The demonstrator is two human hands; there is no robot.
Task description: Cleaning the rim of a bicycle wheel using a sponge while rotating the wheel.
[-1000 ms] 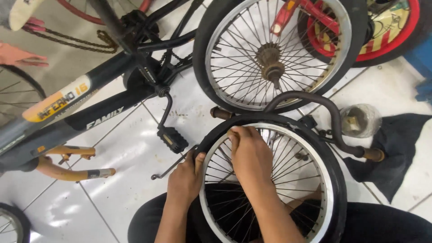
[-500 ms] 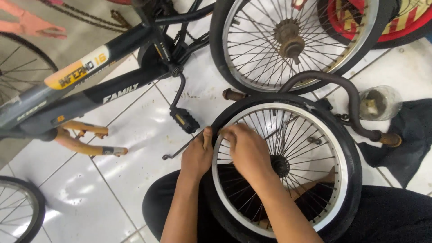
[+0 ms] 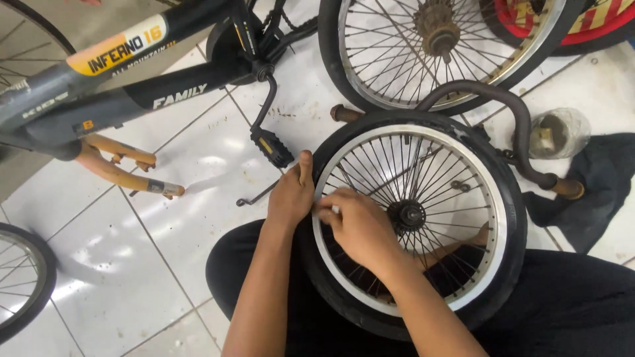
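Note:
A small bicycle wheel [image 3: 495,218] with a white rim, thin spokes and a black tyre lies flat on my lap. My left hand [image 3: 291,195] grips the tyre at the wheel's left edge, thumb pointing up along it. My right hand [image 3: 360,225] rests on the rim just beside it, fingertips pressed at the seam between rim and tyre. Whether the right hand holds a small tool I cannot tell. The hub [image 3: 407,215] sits just right of that hand.
A dark bicycle frame [image 3: 132,86] with pedal [image 3: 274,149] and orange fork [image 3: 126,168] lies at upper left. A rusty handlebar [image 3: 509,116] arcs over the wheel. A second wheel [image 3: 430,46], a plastic cup [image 3: 559,132] and a black cloth [image 3: 595,185] lie behind. White tiled floor.
Both hands have slid down the wheel's left side, from the top of the rim to its left edge. The view has shifted, so the wheel sits further right and lower.

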